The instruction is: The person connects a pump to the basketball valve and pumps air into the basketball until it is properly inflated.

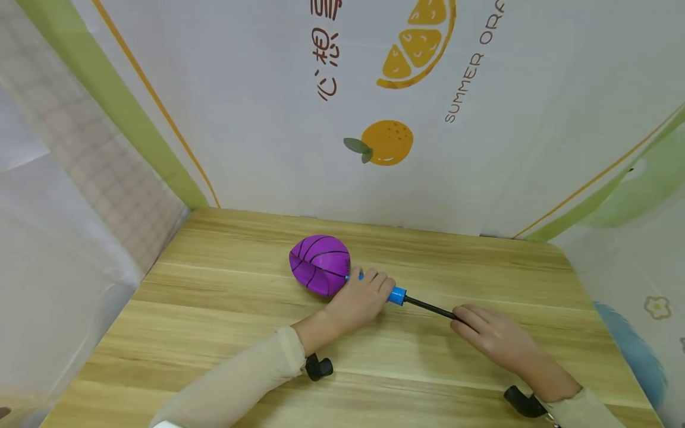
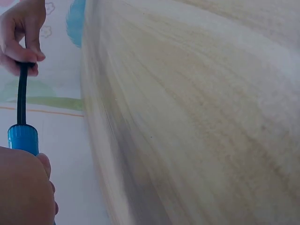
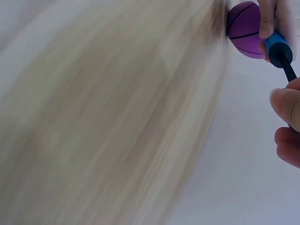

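Observation:
A purple ball [image 1: 321, 261] with black basketball lines sits toward the back of the table, its left side caved in. Against its right side is the front end of a blue hand pump [image 1: 397, 295], whose barrel my left hand [image 1: 361, 297] grips. The black pump rod [image 1: 430, 307] is drawn out to the right. My right hand [image 1: 495, 336] holds the rod's far end, the handle mostly hidden by the fingers. In the right wrist view, thumb and fingers [image 3: 286, 105] close round that end, with the blue barrel [image 3: 276, 44] and ball beyond.
The wood-grain table [image 1: 241, 356] ends at a white printed cloth [image 1: 267, 148] hanging behind it. More cloth hangs at the left and right sides. Black wrist mounts [image 1: 319, 367] show under both forearms.

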Action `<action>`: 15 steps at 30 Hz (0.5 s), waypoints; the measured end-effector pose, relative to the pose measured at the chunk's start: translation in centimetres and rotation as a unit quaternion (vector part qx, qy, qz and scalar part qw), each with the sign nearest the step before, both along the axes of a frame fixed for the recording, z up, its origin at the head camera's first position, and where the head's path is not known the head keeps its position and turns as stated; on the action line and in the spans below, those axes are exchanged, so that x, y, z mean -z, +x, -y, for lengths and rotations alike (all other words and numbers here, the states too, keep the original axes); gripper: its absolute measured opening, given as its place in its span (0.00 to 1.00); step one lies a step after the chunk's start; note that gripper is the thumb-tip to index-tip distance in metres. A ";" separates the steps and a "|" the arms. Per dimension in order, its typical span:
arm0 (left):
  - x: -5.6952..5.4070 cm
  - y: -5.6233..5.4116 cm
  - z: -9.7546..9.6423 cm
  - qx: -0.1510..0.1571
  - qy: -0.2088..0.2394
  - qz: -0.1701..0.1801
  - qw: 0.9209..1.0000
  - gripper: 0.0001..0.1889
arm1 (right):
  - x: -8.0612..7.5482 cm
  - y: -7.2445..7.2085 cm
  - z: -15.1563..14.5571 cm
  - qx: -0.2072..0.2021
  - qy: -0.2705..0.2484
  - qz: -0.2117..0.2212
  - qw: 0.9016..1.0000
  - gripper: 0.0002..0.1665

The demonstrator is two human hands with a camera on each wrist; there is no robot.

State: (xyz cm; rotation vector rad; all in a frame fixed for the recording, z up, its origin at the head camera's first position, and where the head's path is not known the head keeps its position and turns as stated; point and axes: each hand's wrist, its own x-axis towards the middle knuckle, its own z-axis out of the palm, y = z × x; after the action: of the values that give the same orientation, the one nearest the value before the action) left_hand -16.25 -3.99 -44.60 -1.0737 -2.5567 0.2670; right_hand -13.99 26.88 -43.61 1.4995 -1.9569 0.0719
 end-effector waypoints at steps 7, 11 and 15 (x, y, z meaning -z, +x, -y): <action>-0.1 0.0 0.1 -0.001 0.001 -0.005 1.000 0.11 | -0.1 0.4 -1.2 0.006 -0.005 -0.018 1.000 0.27; -0.1 0.0 0.0 -0.003 0.006 -0.007 1.000 0.11 | 0.0 0.1 -1.2 -0.003 -0.018 -0.016 1.000 0.26; -0.1 0.0 -0.1 -0.006 0.004 -0.005 1.000 0.11 | 0.1 0.0 -0.7 -0.003 -0.015 -0.020 1.000 0.25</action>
State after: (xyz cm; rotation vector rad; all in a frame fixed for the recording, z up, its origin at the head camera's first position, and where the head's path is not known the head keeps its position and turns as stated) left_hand -16.24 -3.86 -44.47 -1.0510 -2.5532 0.2636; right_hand -14.03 27.55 -43.69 1.4776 -1.9111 0.0719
